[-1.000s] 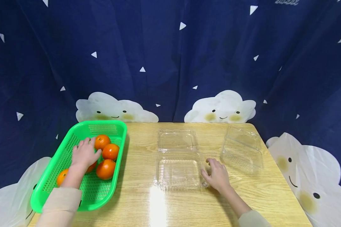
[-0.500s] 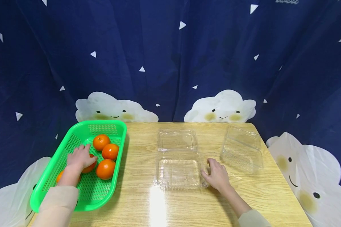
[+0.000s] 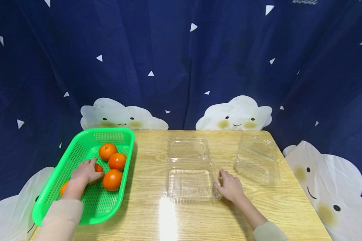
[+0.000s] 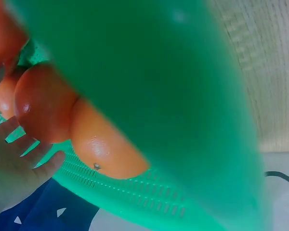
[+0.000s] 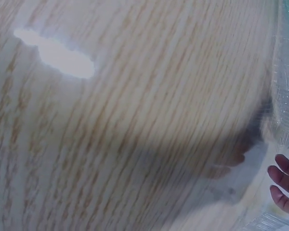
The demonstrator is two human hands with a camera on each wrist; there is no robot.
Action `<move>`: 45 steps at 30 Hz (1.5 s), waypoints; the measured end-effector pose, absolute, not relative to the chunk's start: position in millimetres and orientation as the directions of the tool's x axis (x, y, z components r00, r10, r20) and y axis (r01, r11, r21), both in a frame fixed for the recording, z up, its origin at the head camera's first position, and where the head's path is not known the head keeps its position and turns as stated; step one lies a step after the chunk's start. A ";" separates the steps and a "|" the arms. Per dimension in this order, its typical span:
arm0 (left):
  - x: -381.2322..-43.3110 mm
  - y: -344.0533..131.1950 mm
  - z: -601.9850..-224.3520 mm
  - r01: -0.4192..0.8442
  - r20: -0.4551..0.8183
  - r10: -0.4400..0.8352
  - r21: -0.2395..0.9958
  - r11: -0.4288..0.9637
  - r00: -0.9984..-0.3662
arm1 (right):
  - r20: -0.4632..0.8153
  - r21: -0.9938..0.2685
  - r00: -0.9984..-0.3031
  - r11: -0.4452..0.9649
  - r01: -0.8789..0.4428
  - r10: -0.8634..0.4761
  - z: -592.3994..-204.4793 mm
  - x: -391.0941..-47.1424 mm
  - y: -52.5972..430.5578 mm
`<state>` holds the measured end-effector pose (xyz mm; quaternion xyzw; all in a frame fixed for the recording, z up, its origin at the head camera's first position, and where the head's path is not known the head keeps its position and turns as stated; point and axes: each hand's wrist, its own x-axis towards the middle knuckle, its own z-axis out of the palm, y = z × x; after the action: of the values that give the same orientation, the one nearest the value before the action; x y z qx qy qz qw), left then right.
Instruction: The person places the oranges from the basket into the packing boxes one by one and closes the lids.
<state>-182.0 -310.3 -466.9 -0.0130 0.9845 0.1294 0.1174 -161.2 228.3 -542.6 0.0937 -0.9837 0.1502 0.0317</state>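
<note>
In the head view, my left hand [image 3: 85, 172] reaches down into a green basket [image 3: 128, 134] on the left. It grips an orange [image 3: 98, 168] from above, thumb on the near side, and covers much of the fruit. Beside it sit more oranges [image 3: 112, 180], and another lies partly hidden under the wrist. Several oranges [image 4: 102, 147] crowd about the spread fingers in the left wrist view. My right hand [image 3: 230, 186], fingers relaxed, rests at the right edge of a clear plastic clamshell box [image 3: 189, 184] lying with its lid folded back.
A second clear clamshell box [image 3: 257, 157] stands partly raised at the back right of the wooden table [image 3: 193, 221]. Behind the table hangs a dark blue curtain [image 3: 181, 60] with printed clouds. The blurred basket wall [image 4: 173, 96] fills much of the left wrist view.
My left hand has come down and slightly toward me, from above the oranges onto one of them. My right hand and both boxes stay where they were.
</note>
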 end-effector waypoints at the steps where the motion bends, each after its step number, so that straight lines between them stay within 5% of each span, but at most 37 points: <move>1: -181.4 -310.3 -467.5 -0.054 -0.232 0.006 0.253 0.966 -0.973 | 0.080 -0.287 -0.981 0.938 -0.194 -0.179 -542.3 -161.1 228.5; 45: -180.1 -319.3 -489.0 -0.063 -0.181 -0.008 0.296 0.953 -0.983 | -0.019 -0.123 -0.964 0.957 -0.263 -0.267 -528.4 -163.3 224.2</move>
<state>-180.1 -319.3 -489.0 -0.0180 0.9842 0.1521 0.0893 -163.3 224.2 -528.4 0.1338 -0.9890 0.0599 -0.0179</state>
